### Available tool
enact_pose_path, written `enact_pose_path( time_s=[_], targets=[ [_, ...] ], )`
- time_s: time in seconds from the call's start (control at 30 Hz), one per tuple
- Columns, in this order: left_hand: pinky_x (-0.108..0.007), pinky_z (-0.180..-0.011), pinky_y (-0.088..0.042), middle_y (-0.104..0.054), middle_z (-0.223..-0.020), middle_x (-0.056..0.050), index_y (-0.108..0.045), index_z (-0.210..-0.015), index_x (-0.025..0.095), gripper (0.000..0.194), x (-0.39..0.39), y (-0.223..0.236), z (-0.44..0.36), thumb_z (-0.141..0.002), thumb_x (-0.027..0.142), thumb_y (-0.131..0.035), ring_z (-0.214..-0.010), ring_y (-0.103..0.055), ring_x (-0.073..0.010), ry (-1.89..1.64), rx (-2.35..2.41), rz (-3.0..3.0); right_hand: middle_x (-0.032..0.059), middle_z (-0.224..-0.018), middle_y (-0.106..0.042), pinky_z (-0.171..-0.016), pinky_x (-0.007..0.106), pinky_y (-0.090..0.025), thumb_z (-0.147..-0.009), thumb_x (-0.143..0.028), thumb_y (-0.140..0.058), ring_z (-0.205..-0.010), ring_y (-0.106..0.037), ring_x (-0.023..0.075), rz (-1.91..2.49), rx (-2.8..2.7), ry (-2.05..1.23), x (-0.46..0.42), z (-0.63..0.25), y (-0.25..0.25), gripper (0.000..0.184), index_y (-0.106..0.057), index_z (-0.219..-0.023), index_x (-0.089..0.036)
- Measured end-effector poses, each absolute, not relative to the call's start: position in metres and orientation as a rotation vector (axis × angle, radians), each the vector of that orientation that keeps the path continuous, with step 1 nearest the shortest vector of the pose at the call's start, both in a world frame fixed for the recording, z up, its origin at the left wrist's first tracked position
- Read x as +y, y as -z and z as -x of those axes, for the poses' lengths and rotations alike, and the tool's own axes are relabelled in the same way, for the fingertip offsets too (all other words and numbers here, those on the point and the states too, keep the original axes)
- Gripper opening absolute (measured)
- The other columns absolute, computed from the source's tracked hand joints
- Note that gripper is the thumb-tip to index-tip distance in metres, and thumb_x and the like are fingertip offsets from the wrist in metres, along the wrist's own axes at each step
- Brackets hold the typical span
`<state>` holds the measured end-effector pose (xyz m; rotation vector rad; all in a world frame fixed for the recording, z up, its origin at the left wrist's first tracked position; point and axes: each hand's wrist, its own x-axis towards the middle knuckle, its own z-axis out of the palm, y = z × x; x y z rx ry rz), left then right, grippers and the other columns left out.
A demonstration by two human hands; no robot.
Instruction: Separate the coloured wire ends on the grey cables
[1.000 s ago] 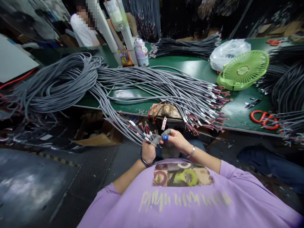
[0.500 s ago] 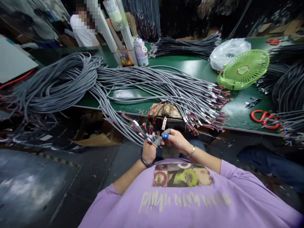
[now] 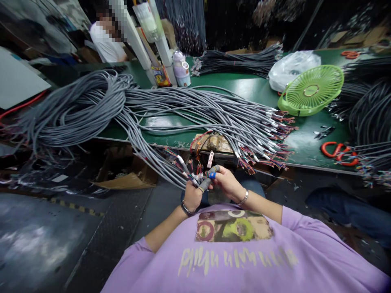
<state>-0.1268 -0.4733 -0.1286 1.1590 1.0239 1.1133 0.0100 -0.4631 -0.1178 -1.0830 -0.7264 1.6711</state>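
My left hand [image 3: 194, 194] is closed round the ends of a bunch of grey cables [image 3: 159, 165], whose stripped ends show thin coloured wires and white sleeves. Close against it, my right hand [image 3: 223, 179] pinches at the wire ends with thumb and forefinger; the fine wires between those fingertips are mostly hidden. Grey wraps cover some fingers on both hands, and a blue band sits on a right finger. Just beyond the hands, a small pale tag [image 3: 210, 159] hangs at the table edge below a brown lump [image 3: 215, 142] with wires round it.
More grey cables [image 3: 195, 101] lie along the green table [image 3: 250, 86], coiled at the left. A green fan [image 3: 311, 90], plastic bag [image 3: 295, 69], orange-handled scissors [image 3: 339, 154], small cutters [image 3: 324, 132] and a lilac bottle [image 3: 181, 69] stand or lie there. A person [image 3: 106, 42] is at the back left.
My fingertips have shifted slightly and press closer together over the wire ends. The view has tilted a little; the cables on the table lie as before.
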Motion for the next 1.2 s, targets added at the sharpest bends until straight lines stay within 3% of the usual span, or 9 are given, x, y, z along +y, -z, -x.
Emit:
enact_pose_path(
  time_s=[0.33, 0.53, 0.67, 0.8, 0.93, 1.07, 1.2],
  targets=[
    [-0.027, -0.062, -0.051, -0.067, -0.055, -0.002, -0.069, -0.064, 0.015, 0.017, -0.469, 0.133, 0.122, -0.071, 0.030, -0.073, -0.060, -0.066, -0.0171, -1.284, 1.054, -0.871, -0.0059, -0.049, -0.043, -0.045, 0.019, -0.027, -0.066, -0.026, -0.064, -0.045, -0.034, 0.0052, 1.104, -0.682, -1.727, -0.466, -0.015, 0.118, 0.018, -0.049, -0.061, -0.016],
    [-0.029, -0.064, -0.054, -0.066, -0.054, -0.002, -0.069, -0.064, 0.015, 0.016, -0.467, 0.119, 0.121, -0.068, 0.030, -0.075, -0.058, -0.067, -0.0168, -1.341, 1.023, -0.775, 0.0016, -0.071, -0.060, -0.051, 0.020, -0.041, -0.075, -0.042, -0.064, -0.056, -0.049, 0.0080, 1.056, -0.447, -1.800, -0.445, -0.025, 0.127, 0.028, -0.060, -0.080, -0.015],
    [-0.030, -0.064, -0.055, -0.067, -0.054, -0.002, -0.068, -0.062, 0.015, 0.019, -0.465, 0.117, 0.115, -0.067, 0.032, -0.076, -0.059, -0.067, -0.0177, -1.343, 1.013, -0.785, 0.0054, -0.081, -0.064, -0.053, 0.022, -0.044, -0.076, -0.050, -0.066, -0.061, -0.053, 0.0101, 0.999, -0.486, -1.976, -0.426, -0.026, 0.123, 0.037, -0.062, -0.087, -0.015],
    [-0.031, -0.066, -0.055, -0.067, -0.055, -0.002, -0.067, -0.059, 0.016, 0.021, -0.461, 0.121, 0.110, -0.068, 0.033, -0.075, -0.059, -0.067, -0.0176, -1.346, 1.021, -0.802, -0.0013, -0.062, -0.056, -0.047, 0.020, -0.035, -0.065, -0.052, -0.076, -0.050, -0.041, 0.0062, 0.995, -0.708, -1.784, -0.419, -0.023, 0.124, 0.043, -0.056, -0.073, -0.016],
    [-0.030, -0.066, -0.054, -0.068, -0.057, -0.002, -0.068, -0.063, 0.016, 0.016, -0.458, 0.128, 0.107, -0.069, 0.030, -0.075, -0.061, -0.067, -0.0171, -1.360, 1.045, -0.811, -0.0022, -0.053, -0.049, -0.046, 0.021, -0.030, -0.068, -0.064, -0.068, -0.047, -0.038, 0.0067, 1.146, -0.832, -1.419, -0.416, -0.018, 0.133, 0.050, -0.053, -0.063, -0.017],
    [-0.029, -0.069, -0.053, -0.069, -0.059, -0.001, -0.068, -0.063, 0.017, 0.013, -0.455, 0.136, 0.103, -0.070, 0.026, -0.074, -0.062, -0.067, -0.0162, -1.378, 1.049, -0.831, -0.0013, -0.055, -0.049, -0.045, 0.022, -0.035, -0.069, -0.073, -0.060, -0.048, -0.041, 0.0088, 0.999, -0.703, -1.700, -0.412, -0.012, 0.135, 0.056, -0.053, -0.067, -0.017],
    [-0.028, -0.072, -0.052, -0.070, -0.061, 0.000, -0.068, -0.059, 0.016, 0.017, -0.457, 0.140, 0.103, -0.074, 0.023, -0.071, -0.066, -0.068, -0.0158, -1.376, 1.022, -0.863, -0.0011, -0.057, -0.049, -0.040, 0.022, -0.033, -0.073, -0.073, -0.056, -0.045, -0.040, 0.0090, 0.897, -0.520, -1.884, -0.413, -0.006, 0.126, 0.056, -0.054, -0.073, -0.017]
  ],
)
